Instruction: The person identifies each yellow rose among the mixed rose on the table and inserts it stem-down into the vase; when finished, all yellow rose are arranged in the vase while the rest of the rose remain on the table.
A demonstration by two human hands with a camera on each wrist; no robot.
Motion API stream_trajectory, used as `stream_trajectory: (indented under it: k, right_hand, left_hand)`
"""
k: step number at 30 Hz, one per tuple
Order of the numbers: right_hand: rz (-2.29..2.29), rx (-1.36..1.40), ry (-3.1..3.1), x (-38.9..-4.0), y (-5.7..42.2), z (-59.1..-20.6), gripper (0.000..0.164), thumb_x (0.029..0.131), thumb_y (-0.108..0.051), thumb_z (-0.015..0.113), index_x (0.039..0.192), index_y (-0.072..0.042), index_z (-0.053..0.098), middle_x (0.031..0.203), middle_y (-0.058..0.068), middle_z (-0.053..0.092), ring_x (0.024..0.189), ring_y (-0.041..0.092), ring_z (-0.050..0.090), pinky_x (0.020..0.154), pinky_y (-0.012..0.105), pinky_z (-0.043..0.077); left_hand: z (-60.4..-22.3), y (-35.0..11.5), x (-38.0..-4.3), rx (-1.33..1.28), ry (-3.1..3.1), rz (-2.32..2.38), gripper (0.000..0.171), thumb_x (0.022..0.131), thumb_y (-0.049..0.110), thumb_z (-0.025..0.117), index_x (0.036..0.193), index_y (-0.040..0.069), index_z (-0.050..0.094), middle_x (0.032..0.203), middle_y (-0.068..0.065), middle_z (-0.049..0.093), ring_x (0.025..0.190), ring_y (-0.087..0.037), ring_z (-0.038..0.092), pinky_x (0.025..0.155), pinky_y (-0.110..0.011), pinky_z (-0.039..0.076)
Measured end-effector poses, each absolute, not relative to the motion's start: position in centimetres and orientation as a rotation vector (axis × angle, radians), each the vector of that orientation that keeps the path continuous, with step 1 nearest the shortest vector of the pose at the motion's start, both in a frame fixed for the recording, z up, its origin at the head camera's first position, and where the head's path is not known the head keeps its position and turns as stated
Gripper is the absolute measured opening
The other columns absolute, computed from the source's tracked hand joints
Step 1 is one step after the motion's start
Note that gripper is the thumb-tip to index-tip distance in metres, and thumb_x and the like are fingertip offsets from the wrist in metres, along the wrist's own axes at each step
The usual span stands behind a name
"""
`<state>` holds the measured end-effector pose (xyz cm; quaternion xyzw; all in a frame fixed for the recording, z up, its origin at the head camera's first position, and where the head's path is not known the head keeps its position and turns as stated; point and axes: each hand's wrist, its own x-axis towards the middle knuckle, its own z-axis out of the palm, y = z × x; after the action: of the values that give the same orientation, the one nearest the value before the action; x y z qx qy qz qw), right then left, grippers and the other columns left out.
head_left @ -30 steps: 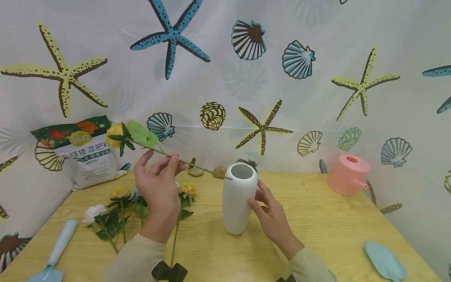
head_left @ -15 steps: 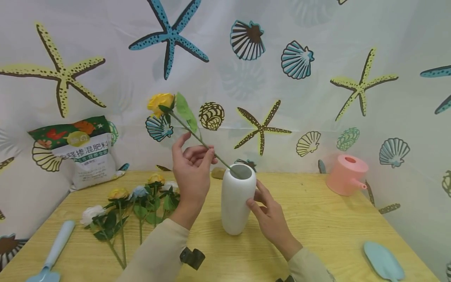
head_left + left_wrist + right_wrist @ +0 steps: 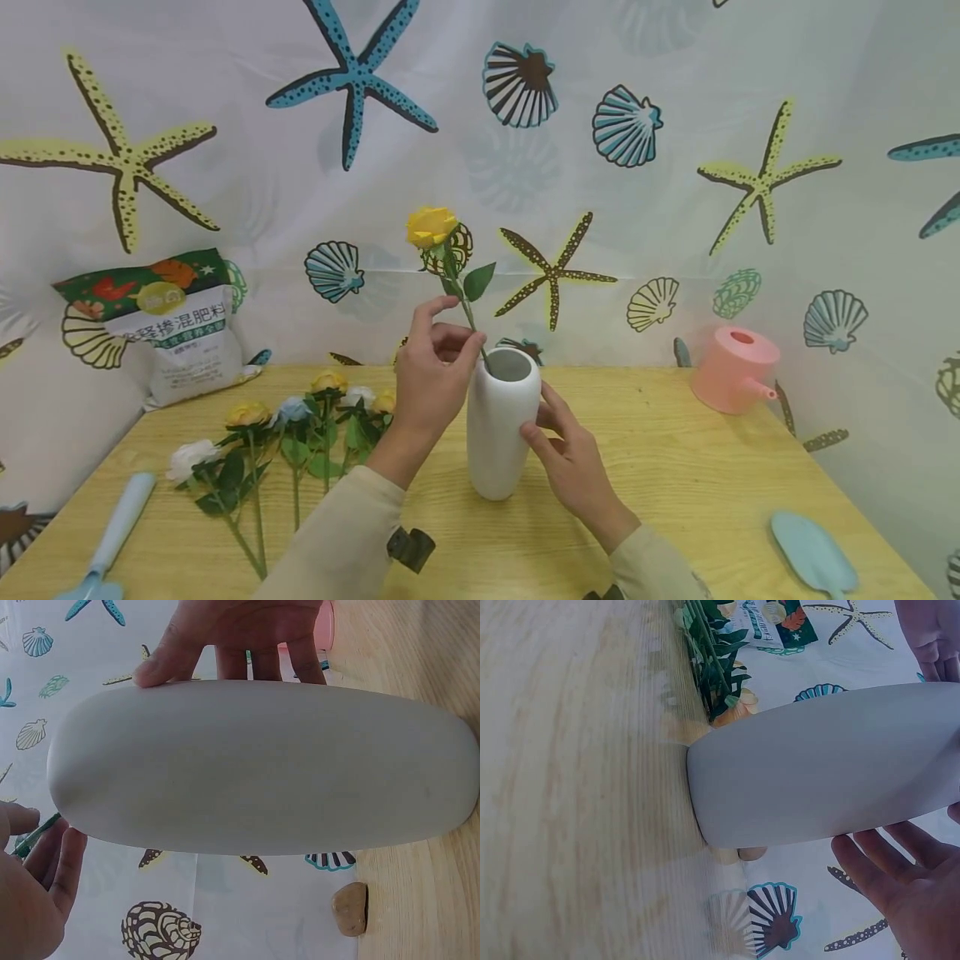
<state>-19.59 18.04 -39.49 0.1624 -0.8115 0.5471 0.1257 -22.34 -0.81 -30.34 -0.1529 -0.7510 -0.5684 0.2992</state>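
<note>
A white vase (image 3: 501,442) stands upright on the wooden table. My left hand (image 3: 431,375) pinches the green stem of a yellow rose (image 3: 432,227) just above the vase mouth, and the stem's lower end is inside. The bloom points up, leaning slightly left. In the left wrist view the left hand (image 3: 37,877) is beside the vase's rim end, with a bit of stem between its fingers. My right hand (image 3: 573,462) holds the vase by its right side, its fingertips against the wall in the right wrist view (image 3: 907,870). The stem's end is hidden within the vase.
Several roses, among them a white one (image 3: 193,460) and a blue one (image 3: 294,410), lie at the left. A fertilizer bag (image 3: 187,350) is behind them. Light blue trowel (image 3: 123,521) lies front left, another blue shovel-like blade (image 3: 813,550) front right. A pink watering can (image 3: 737,371) stands back right.
The left hand has brought the yellow rose rightward and turned it from nearly level to nearly upright. Its stem end has gone into the vase. The right hand has stayed on the vase.
</note>
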Motion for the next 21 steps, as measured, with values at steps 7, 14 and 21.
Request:
stream_trajectory:
  k: [7,14,21]
  right_hand:
    - [1.584,0.468,-2.360,-19.63,17.98,-39.57,0.060,0.102,-0.018,0.061,0.157,-0.017,0.036,0.137,0.018,0.062,0.122,0.033,0.063,0.091,0.024,0.055]
    - [1.584,0.444,-2.378,-19.56,17.98,-39.49,0.060,0.102,-0.021,0.061,0.157,-0.019,0.036,0.139,0.016,0.062,0.123,0.032,0.063,0.091,0.024,0.056]
    - [1.597,0.447,-2.373,-19.52,17.95,-39.50,0.060,0.102,-0.021,0.061,0.157,-0.019,0.036,0.139,0.017,0.061,0.124,0.032,0.062,0.091,0.025,0.055]
  left_hand:
    - [-30.04,-0.72,-22.20,-0.369,-2.037,-1.571,0.029,0.098,0.017,0.068,0.123,0.006,0.058,0.091,-0.011,0.076,0.075,-0.021,0.071,0.072,-0.032,0.061]
    - [-29.79,-0.40,-22.04,-0.297,-2.074,-1.538,0.018,0.099,0.024,0.066,0.108,0.008,0.066,0.087,-0.008,0.076,0.076,-0.021,0.071,0.071,-0.034,0.060]
    - [-29.89,-0.40,-21.96,-0.304,-2.130,-1.539,0.023,0.097,0.023,0.069,0.110,0.005,0.070,0.103,-0.011,0.076,0.091,-0.026,0.073,0.081,-0.043,0.061]
